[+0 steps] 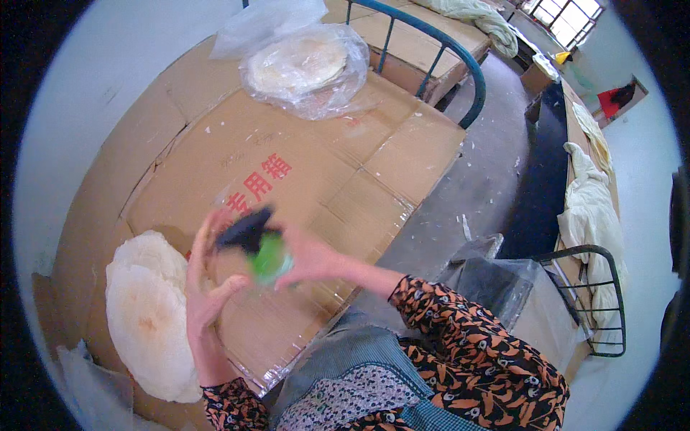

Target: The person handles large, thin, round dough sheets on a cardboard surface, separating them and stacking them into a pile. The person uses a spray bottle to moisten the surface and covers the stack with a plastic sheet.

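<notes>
Blurred in the middle of the view, a green object (268,259) is in my right hand (312,253). A dark, angular thing (245,231) adjoins it between my hands; blur hides what both are and whether they are one piece. My left hand (202,293) is raised opposite, thumb and fingers spread apart, its fingertips close to the dark thing. I cannot tell whether it touches it. Below both hands lies a cardboard sheet (302,199) with red printing. Left of my left hand rest pale, round flat sheets (148,323), overlapping one another.
Another pale round stack (299,64) lies in clear plastic at the far end, before a blue metal bed rail (431,32). On the right are a black rail (609,269), a plastic-covered box (490,285) and cream cloth (587,204). Plastic sheeting (99,382) lies at lower left.
</notes>
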Motion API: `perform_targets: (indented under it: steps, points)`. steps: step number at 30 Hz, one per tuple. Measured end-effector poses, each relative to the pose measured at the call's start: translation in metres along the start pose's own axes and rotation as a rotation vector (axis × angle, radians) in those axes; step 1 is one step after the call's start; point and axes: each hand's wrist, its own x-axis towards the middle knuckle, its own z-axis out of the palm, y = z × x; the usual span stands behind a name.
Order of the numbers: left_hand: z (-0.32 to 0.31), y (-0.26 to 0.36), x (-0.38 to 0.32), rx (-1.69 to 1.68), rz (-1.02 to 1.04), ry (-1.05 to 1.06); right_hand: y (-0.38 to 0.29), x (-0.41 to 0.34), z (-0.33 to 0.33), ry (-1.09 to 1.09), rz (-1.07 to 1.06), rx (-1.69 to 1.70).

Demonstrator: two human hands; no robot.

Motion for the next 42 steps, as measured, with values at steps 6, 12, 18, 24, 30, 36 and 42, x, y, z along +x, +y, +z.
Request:
perform_targets:
  steps: [6, 12, 18, 24, 30, 36, 42]
  points:
    - [-0.044, -0.036, -0.037, -0.062, -0.337, 0.177, 0.107, 0.029, -0.170, 0.826, 0.075, -0.256]
    - [-0.089, -0.069, -0.134, -0.039, -0.573, 0.504, 0.182, 0.046, -0.282, 1.279, 0.382, -0.770]
    - [-0.103, -0.071, -0.178, -0.072, -0.648, 0.672, 0.226, 0.036, -0.278, 1.275, 0.348, -0.790]
    - [-0.107, -0.078, -0.176, -0.003, -0.682, 0.549, 0.222, 0.019, -0.284, 1.239, 0.249, -0.780]
    - [-0.147, -0.094, -0.188, 0.062, -0.670, 0.557, 0.182, -0.045, -0.222, 0.872, 0.241, -0.276]
    - [-0.269, -0.101, -0.279, 0.164, -0.512, 0.981, 0.155, -0.042, -0.105, 0.928, 0.282, -0.531]
    - [-0.425, -0.093, -0.452, 0.541, -0.506, 1.808, 0.057, 0.023, 0.068, 0.662, 0.061, -0.073]
